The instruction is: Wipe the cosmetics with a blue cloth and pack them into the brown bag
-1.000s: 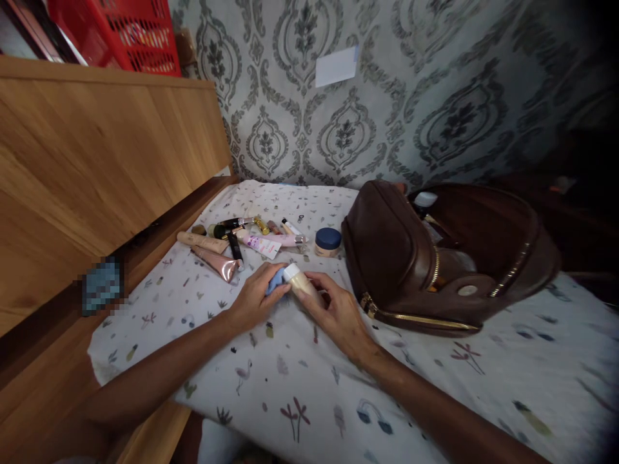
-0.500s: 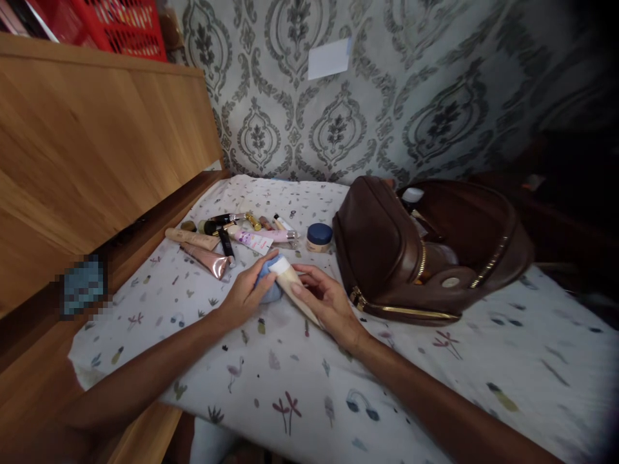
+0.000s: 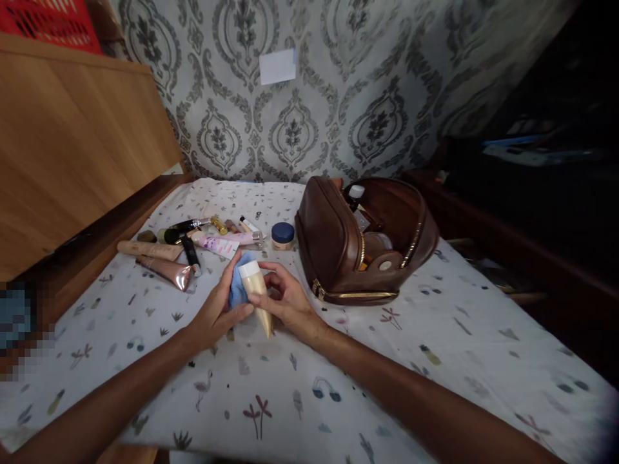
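A cream-coloured squeeze tube (image 3: pixel 258 293) with a white cap is held in front of me, cap end up and tilted. My right hand (image 3: pixel 289 303) grips it between thumb and fingers. Behind the tube, my left hand (image 3: pixel 220 307) is closed on a blue cloth (image 3: pixel 238 287), its thumb close to the tube's side. Just beyond my hands stands a small jar (image 3: pixel 283 236) with a dark blue lid. To the right sits a brown cosmetic bag (image 3: pixel 333 238), unzipped, with bottles and other items inside.
Several cosmetics lie in a cluster at the left, among them a pink tube (image 3: pixel 220 246), a rose-gold tube (image 3: pixel 167 272) and a beige tube (image 3: pixel 149 250). A patterned cloth (image 3: pixel 271 399) covers the table. A wooden cabinet (image 3: pixel 82 161) borders the left, and a papered wall (image 3: pixel 309 122) the back.
The camera view has swung to the right, so everything sits further left. The tube has turned more upright in my hands, and the blue cloth shows more beside it.
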The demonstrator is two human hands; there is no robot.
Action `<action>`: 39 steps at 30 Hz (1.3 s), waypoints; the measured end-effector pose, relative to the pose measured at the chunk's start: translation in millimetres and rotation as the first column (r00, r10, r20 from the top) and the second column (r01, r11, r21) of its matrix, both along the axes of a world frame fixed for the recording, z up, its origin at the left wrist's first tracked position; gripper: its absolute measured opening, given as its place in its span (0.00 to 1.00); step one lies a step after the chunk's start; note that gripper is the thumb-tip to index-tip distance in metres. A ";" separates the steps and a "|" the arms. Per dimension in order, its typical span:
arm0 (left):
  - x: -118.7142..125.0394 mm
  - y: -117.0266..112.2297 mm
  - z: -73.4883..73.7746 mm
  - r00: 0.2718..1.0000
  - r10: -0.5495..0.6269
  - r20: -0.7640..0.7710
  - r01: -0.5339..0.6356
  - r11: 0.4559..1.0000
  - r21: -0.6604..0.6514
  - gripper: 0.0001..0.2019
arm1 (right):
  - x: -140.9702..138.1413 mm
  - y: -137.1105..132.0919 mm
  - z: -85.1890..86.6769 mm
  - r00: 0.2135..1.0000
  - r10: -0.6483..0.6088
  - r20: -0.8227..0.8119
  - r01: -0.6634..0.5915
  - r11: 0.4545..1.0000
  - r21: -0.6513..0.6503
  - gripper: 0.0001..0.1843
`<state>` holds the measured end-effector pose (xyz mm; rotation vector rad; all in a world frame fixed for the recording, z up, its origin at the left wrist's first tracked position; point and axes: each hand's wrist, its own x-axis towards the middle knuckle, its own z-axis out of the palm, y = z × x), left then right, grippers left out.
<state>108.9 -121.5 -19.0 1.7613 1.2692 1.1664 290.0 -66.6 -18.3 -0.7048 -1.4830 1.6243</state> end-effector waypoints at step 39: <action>-20.8 17.5 12.0 0.842 0.538 -0.030 -0.510 0.813 0.281 0.19 | 0.0 16.9 -11.2 0.966 -0.152 -0.209 0.103 0.968 -0.231 0.25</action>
